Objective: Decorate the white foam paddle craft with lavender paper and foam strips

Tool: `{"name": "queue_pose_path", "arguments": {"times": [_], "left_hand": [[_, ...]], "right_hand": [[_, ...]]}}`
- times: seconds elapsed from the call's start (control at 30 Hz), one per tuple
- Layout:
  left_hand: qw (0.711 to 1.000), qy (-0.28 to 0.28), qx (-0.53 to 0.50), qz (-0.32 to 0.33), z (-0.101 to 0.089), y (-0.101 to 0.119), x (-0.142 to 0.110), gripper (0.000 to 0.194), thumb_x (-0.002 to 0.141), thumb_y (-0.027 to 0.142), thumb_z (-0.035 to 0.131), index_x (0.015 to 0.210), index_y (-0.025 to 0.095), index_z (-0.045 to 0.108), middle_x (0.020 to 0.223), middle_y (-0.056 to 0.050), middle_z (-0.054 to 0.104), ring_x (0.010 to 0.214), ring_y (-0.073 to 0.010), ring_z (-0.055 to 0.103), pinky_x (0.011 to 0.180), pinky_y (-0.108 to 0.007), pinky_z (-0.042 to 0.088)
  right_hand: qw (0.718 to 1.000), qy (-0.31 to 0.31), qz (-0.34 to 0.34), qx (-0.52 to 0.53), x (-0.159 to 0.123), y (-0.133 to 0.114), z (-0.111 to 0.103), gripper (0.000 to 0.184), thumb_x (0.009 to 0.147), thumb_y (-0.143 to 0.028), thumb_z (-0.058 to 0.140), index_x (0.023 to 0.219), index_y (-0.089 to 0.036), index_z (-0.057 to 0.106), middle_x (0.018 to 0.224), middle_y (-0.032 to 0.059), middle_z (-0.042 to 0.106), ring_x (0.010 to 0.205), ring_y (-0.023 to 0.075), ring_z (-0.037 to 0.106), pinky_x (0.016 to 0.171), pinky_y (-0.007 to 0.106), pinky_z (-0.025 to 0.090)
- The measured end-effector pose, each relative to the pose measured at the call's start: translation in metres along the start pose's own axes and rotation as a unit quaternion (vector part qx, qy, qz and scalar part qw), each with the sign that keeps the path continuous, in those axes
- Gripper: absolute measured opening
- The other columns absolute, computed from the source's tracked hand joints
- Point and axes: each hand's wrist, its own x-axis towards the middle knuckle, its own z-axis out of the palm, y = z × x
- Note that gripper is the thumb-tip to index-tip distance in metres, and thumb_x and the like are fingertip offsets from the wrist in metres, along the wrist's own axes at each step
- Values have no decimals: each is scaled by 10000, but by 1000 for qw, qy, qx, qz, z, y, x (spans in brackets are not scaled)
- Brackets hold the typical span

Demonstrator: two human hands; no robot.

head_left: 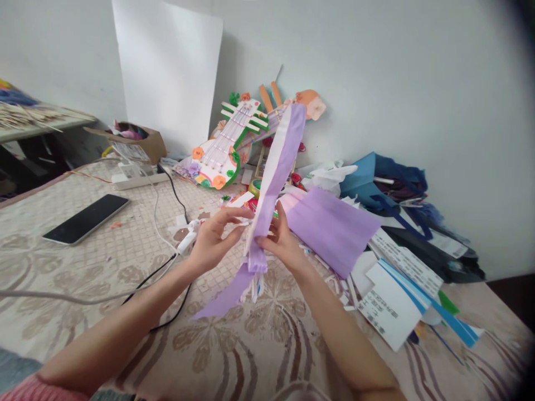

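Between my hands stands a long, narrow cutout (273,172), white on one face and covered with purple paper along its edge. It is tilted, its upper end leaning right, and seen nearly edge-on. My right hand (284,242) grips its lower part, thumb on the purple side. From the left, my left hand (219,236) holds its edge with thumb and fingertips; a small white piece shows between those fingers. A loose purple paper strip (225,295) hangs from the bottom end towards the patterned tablecloth (234,345).
Behind lean decorated instrument models (232,136) with paper flowers. Purple paper (330,225), printed cards (393,303) and a blue bag (376,178) lie right. A phone (86,218), a power strip (142,179), cables and a cardboard box (148,146) are left.
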Motion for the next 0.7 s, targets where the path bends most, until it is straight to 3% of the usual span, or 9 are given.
{"name": "queue_pose_path", "arguments": {"times": [0.07,0.1,0.2,0.27,0.37,0.47,0.7], "left_hand": [[996,-44,46,64,10,8,8,207,904,143,579,1058,243,675,1009,-48,703,1031,-209,647,963,-415,496],[992,-36,72,92,14,10,12,208,887,130,595,1045,242,672,1022,-48,694,1043,-210,637,975,-421,486],[985,92,113,89,23,8,22,229,819,146,684,1019,239,624,1110,-61,620,1123,-230,578,992,-435,473],[987,118,79,76,25,4,26,198,806,178,710,967,235,610,1072,-56,614,1099,-227,583,964,-419,490],[995,18,29,93,24,2,29,74,857,182,654,918,224,651,931,-39,682,941,-194,643,891,-379,519],[993,-65,50,89,21,7,30,152,876,128,600,937,216,709,885,-34,735,843,-171,670,812,-335,529],[989,-30,119,81,23,12,29,217,847,59,580,925,211,715,850,-8,729,785,-134,647,747,-269,504]], "right_hand": [[1000,1,-1,-4,0,1,1,1193,689,-402,835,1546,-417,4,1393,96,486,1174,258,560,926,431,496],[1000,2,-2,-5,1,2,1,1194,689,-400,836,1545,-419,4,1394,96,488,1168,257,559,920,431,496],[1000,5,-5,-5,1,2,2,1194,686,-392,839,1546,-413,11,1397,98,490,1141,249,563,898,415,500],[1000,1,-6,-4,1,2,1,1193,688,-381,838,1547,-409,10,1396,98,492,1121,241,571,886,404,504],[1000,0,-10,-7,1,4,1,1170,705,-385,827,1547,-411,16,1390,94,494,1136,242,573,884,399,503],[1000,1,-15,-14,0,7,1,1152,721,-420,816,1546,-422,12,1409,96,477,1196,260,554,914,417,490],[998,-30,-57,-29,-1,6,2,1124,775,-450,785,1535,-459,-43,1501,94,407,1302,283,519,1035,509,440]]}}
